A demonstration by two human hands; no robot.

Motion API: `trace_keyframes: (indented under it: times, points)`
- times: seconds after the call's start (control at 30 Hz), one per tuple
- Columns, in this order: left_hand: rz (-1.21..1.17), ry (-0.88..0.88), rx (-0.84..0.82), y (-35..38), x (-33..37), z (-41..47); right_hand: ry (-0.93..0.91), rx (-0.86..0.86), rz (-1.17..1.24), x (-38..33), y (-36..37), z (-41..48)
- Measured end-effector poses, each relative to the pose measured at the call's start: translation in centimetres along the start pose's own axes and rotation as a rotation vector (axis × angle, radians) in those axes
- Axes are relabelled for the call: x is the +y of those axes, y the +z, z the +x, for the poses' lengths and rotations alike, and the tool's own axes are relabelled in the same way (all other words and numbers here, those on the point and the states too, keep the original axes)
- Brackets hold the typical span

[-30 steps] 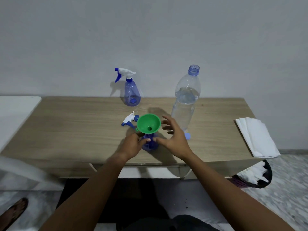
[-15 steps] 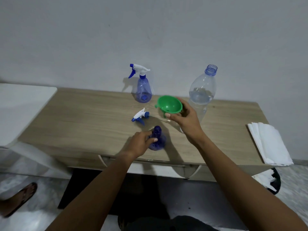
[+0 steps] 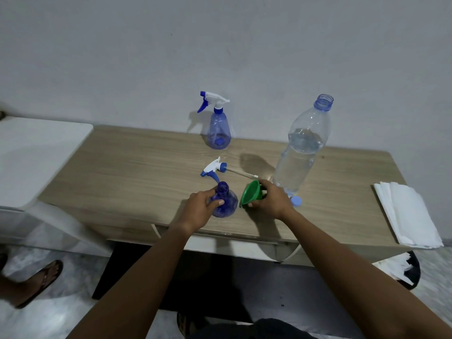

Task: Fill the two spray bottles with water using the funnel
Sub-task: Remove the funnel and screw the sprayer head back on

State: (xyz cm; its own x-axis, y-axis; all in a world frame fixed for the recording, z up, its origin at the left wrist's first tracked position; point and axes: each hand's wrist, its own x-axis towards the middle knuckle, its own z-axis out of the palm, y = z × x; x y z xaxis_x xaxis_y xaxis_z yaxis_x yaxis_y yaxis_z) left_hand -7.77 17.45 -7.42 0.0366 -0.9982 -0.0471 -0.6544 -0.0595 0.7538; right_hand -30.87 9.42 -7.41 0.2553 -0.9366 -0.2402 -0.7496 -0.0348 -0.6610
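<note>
My left hand grips a small blue spray bottle with its top off, standing near the front of the wooden table. My right hand holds the green funnel, tipped on its side just right of that bottle and low over the table. The bottle's white and blue spray head lies behind it with its tube stretched right. A second spray bottle, head on, stands at the back by the wall. A tall clear water bottle, uncapped and partly full, stands right of my right hand.
A blue cap lies by the water bottle's base. A stack of white paper napkins sits on the table's right end. A white surface adjoins the table's left. A sandalled foot is on the floor, left.
My right hand lifted the funnel off the open spray bottle, then brought it down tilted beside the bottle. My left hand stayed on the bottle.
</note>
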Motion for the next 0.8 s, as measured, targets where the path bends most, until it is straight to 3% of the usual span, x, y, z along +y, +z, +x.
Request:
trace_keyframes:
  times: [0.3,0.6,0.8]
  points:
    - [0.009,-0.006,0.004,-0.6,0.6,0.1,-0.046,0.002,-0.031,-0.3,-0.3,0.0]
    - [0.008,-0.01,-0.002,-1.3,0.5,0.8,-0.118,0.088,0.13,-3.5,-1.8,0.7]
    - [0.004,0.011,-0.01,-1.6,0.0,1.5,-0.091,-0.009,0.1,-7.7,-1.1,6.7]
